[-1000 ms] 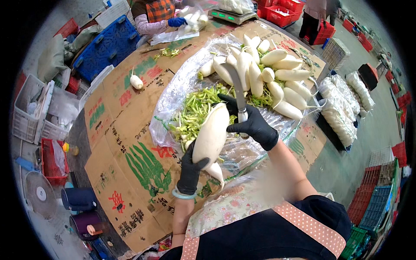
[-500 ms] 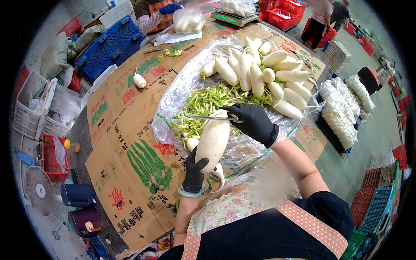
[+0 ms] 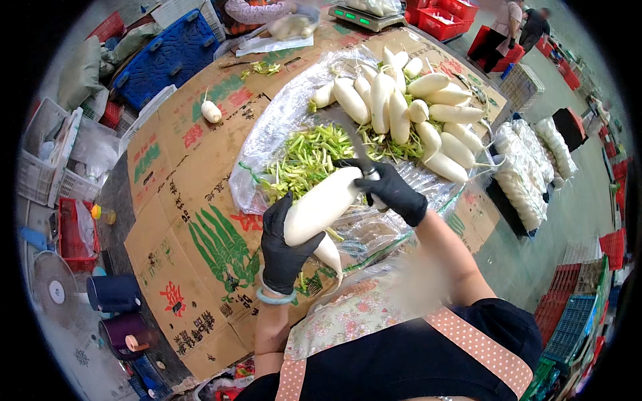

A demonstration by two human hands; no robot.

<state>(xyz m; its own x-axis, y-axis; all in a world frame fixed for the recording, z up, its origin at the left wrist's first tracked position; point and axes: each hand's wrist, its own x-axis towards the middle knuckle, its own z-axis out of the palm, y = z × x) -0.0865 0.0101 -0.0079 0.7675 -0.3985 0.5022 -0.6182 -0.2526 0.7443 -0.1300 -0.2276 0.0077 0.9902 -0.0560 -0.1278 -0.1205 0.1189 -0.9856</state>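
Observation:
My left hand [image 3: 286, 246], in a black glove, is wrapped round the lower end of a large white radish [image 3: 322, 206]. The radish leans up to the right. In my black-gloved right hand [image 3: 396, 195] is a knife [image 3: 362, 154], its blade pointing up and away. That hand is against the radish's upper end. Another white radish [image 3: 328, 256] with a thin root tail lies below the held one. Chopped green stems [image 3: 309, 155] are heaped on a clear plastic sheet [image 3: 253, 144]. Beyond them several white radishes [image 3: 381, 100] are piled up.
Printed cardboard [image 3: 160, 230] covers the table. A small radish [image 3: 211, 112] lies at far left. At the far edge stand a scale [image 3: 366, 21] and a bag of radishes [image 3: 294, 27] beside another person's sleeve [image 3: 251, 11]. Packed white bundles [image 3: 521, 177] stand to the right.
The radish has tipped from nearly upright toward the right. The knife blade has swung from across its top to pointing away. My left hand has moved up and left.

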